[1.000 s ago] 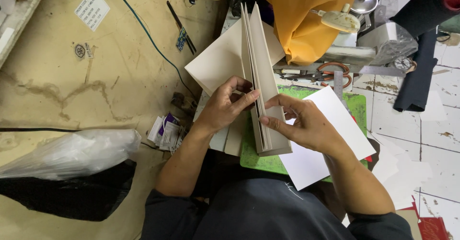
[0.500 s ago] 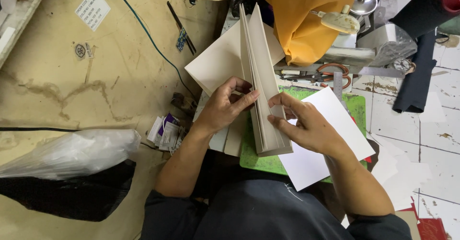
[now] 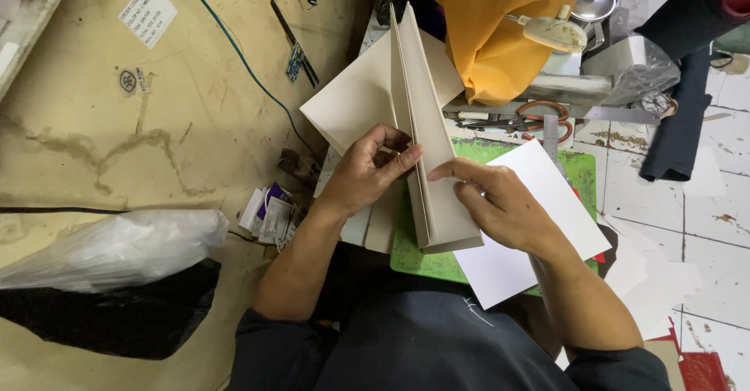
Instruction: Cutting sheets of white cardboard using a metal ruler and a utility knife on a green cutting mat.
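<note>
Head view looks straight down on my two hands working a stack of beige card sheets, stood on edge and fanned slightly, running from 12 o'clock down toward the centre. My left hand sits at the stack's 9 o'clock side, fingers curled, with the thumb and fingertips pinching the near sheets; the tips are partly tucked behind the card, so I cannot see how many sheets they catch. My right hand lies at the stack's 3 o'clock side, fingers pressed together and laid flat against the outer sheet, forefinger pointing toward the left hand; its palm side is hidden from me.

Under the stack's lower end lies a green cutting mat, mostly covered by a white sheet that reaches out toward 4 o'clock beneath my right wrist. At 1 o'clock hangs an orange cloth, hiding whatever is behind it. Just below it, orange-handled scissors lie among metal parts I can hardly make out, perhaps a ruler. At 8 o'clock, a clear plastic bag lies over something black, cut off by the left edge.
</note>
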